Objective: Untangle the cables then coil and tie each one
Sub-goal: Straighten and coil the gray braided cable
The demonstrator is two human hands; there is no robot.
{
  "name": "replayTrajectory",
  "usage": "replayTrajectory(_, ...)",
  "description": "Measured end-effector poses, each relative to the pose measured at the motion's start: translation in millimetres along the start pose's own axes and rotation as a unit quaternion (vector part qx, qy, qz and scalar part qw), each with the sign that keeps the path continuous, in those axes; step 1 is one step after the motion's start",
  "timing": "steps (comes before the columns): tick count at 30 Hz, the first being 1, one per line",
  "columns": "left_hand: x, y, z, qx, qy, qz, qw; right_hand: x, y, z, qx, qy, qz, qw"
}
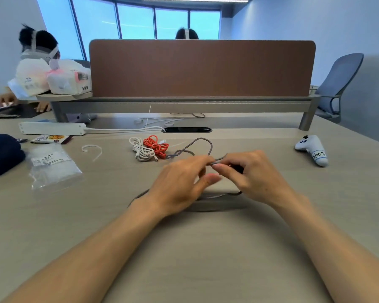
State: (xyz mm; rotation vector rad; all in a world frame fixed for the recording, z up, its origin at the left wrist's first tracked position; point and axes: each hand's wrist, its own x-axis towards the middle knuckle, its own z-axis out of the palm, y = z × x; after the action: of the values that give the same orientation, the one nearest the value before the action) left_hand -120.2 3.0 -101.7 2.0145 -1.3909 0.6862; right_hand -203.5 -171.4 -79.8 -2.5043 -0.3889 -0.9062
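Pale tabletop [195,248] lay under the left hand [179,186] and right hand [249,178], held close together and both pinching the gray cable [209,143], likely to start a coil, while its far part ran to the white cable [140,149] and red cable [155,146] at eleven o'clock.

White controller [312,149], power strip [52,128]

grey braided cable [202,141] mid-run hidden under left hand [179,182] and right hand [249,178], its dark end mostly covered by fingers, dark blue fabric bundle [2,154] cut by left edge, clear plastic bag [53,165] label print too small to read, person [186,33] mostly hidden behind brown divider panel [201,68]
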Motion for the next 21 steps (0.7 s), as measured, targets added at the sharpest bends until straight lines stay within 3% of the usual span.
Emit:
replayTrajectory(2, 1.9, -4.0, 0.8, 0.016, 0.022, 0.018, 0.999, 0.3, -2.4, 0.3, 0.006, -0.006, -0.014, 1.000)
replayTrajectory(6, 4.6, -16.2, -12.5, 0.047, 0.126, -0.043, 0.990, 1.8, -1.2, -5.8, 0.011, 0.015, -0.010, 1.000)
replayTrajectory(11, -1.5, -56.0, -50.7, 0.017, 0.267, -0.241, 0.933, -6.2, 32.6, -29.4, -0.017, 0.046, 0.060, 0.997)
replayTrajectory(14, -10.9, -59.6, -45.1, -0.049, 0.225, -0.255, 0.939, -7.5, 43.0, -30.1, -0.014, 0.020, 0.102, 0.994)
replayTrajectory(19, -5.2, -32.7, -22.7, -0.145, 0.067, -0.188, 0.969, -8.5, 30.9, -12.8, 0.016, -0.056, 0.104, 0.993)
replayTrajectory(21, -6.0, -21.6, -14.1, -0.241, 0.018, -0.196, 0.951, -9.6, 28.5, -13.8, 0.027, -0.081, 0.110, 0.990)
